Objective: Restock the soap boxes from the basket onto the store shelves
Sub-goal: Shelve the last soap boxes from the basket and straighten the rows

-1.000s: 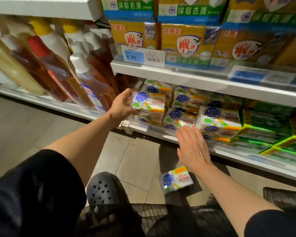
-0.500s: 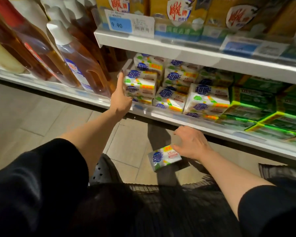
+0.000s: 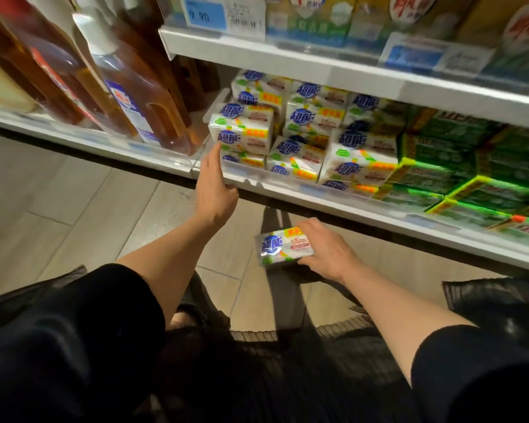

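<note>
My right hand grips a white soap box with a blue logo, held just above the tiled floor in front of the bottom shelf. On that shelf stand stacks of the same soap boxes. My left hand reaches up to the leftmost stack; its straight index finger touches the lower left corner of the top front box, and the other fingers are curled. The dark mesh basket lies below my arms, and what it holds is hidden.
Tall amber detergent bottles stand on the shelf left of the soap. Green soap boxes fill the right. An upper shelf with a price tag overhangs the stacks. A black object lies at the right.
My left hand let go of the box it set on the left stack and now touches it with one finger. My right hand dropped to the floor and picked up the fallen soap box.
</note>
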The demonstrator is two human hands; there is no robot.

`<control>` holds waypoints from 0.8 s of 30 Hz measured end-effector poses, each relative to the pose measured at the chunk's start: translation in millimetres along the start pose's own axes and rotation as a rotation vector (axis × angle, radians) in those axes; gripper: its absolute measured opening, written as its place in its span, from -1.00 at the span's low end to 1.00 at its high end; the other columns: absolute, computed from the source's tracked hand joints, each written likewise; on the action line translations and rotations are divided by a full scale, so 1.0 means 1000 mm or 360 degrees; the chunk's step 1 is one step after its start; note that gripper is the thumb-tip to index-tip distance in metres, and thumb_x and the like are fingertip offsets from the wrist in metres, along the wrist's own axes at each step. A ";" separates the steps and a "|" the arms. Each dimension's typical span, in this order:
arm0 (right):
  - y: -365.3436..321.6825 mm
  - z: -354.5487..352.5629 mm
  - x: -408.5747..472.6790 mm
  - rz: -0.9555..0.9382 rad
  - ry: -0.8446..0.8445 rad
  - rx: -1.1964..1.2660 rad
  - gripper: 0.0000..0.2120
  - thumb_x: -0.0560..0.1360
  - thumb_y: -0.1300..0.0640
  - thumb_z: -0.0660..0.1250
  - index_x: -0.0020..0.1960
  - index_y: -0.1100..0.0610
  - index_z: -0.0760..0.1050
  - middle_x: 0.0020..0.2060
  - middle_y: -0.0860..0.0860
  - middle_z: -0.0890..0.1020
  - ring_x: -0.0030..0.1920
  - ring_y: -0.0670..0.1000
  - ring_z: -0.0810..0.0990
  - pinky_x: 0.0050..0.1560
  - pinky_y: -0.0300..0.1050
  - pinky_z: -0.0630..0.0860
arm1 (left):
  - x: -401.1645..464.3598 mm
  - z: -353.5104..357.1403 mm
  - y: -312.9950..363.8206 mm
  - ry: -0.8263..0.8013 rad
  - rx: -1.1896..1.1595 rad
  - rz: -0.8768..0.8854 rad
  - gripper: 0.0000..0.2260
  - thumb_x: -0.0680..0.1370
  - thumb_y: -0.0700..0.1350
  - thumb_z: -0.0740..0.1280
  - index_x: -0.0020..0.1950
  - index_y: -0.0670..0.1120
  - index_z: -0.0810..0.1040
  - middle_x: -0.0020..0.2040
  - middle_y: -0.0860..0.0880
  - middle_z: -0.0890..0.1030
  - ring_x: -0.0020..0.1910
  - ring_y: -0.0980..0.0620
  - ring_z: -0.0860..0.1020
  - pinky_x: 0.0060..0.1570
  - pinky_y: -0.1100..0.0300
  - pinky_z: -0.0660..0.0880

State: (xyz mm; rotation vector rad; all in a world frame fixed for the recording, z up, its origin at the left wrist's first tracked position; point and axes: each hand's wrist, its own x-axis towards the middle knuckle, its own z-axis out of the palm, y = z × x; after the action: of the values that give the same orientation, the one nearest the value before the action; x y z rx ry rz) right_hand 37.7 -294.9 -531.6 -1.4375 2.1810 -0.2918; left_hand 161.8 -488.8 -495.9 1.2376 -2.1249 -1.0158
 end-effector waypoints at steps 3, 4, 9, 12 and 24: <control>-0.010 -0.035 0.000 0.0061 0.0179 0.0106 -0.27 0.42 -0.07 0.46 0.46 0.10 0.23 0.32 0.04 0.37 0.27 0.09 0.42 0.26 -0.01 0.40 | 0.009 -0.004 0.013 0.0208 0.0267 0.0275 -0.33 0.47 -0.37 0.37 0.52 -0.12 0.20 0.49 -0.08 0.25 0.42 -0.03 0.30 0.36 0.04 0.39; -0.014 -0.048 0.000 0.0054 0.0262 0.0089 -0.28 0.41 -0.10 0.46 0.44 0.11 0.24 0.30 0.05 0.38 0.26 0.10 0.42 0.25 0.00 0.41 | 0.013 -0.005 0.016 0.0238 0.0332 0.0347 -0.35 0.49 -0.32 0.37 0.53 -0.14 0.19 0.51 -0.10 0.23 0.44 -0.04 0.27 0.39 0.04 0.35; -0.028 -0.103 0.005 -0.0040 0.0715 0.0006 -0.31 0.39 0.01 0.49 0.39 0.21 0.29 0.25 0.14 0.42 0.20 0.19 0.47 0.17 0.05 0.44 | 0.040 -0.001 0.029 0.0054 0.0652 0.0617 -0.34 0.52 -0.33 0.30 0.57 -0.18 0.12 0.57 -0.15 0.14 0.54 -0.10 0.12 0.48 0.05 0.15; -0.032 -0.121 0.014 -0.0055 0.0862 -0.0005 -0.35 0.38 0.05 0.51 0.35 0.22 0.33 0.22 0.15 0.44 0.16 0.16 0.50 0.10 -0.02 0.44 | 0.054 0.005 0.032 -0.0094 0.0812 0.0637 -0.39 0.49 -0.28 0.36 0.51 -0.17 0.24 0.48 -0.17 0.28 0.46 -0.15 0.24 0.45 -0.01 0.21; -0.019 -0.124 0.051 0.0218 0.0902 -0.0303 -0.40 0.43 -0.18 0.39 0.30 0.17 0.36 0.13 0.12 0.52 0.10 0.15 0.47 0.10 0.00 0.28 | 0.056 -0.001 0.015 -0.0099 0.0677 0.0749 -0.47 0.44 -0.33 0.40 0.38 -0.15 0.38 0.40 -0.12 0.37 0.40 -0.10 0.31 0.37 -0.04 0.37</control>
State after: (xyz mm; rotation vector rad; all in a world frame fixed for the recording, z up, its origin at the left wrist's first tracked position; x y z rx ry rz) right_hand -27.7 -360.4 -433.2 -1.4168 2.8135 -0.5027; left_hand 127.9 -533.9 -482.0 0.8078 -2.5967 -0.4171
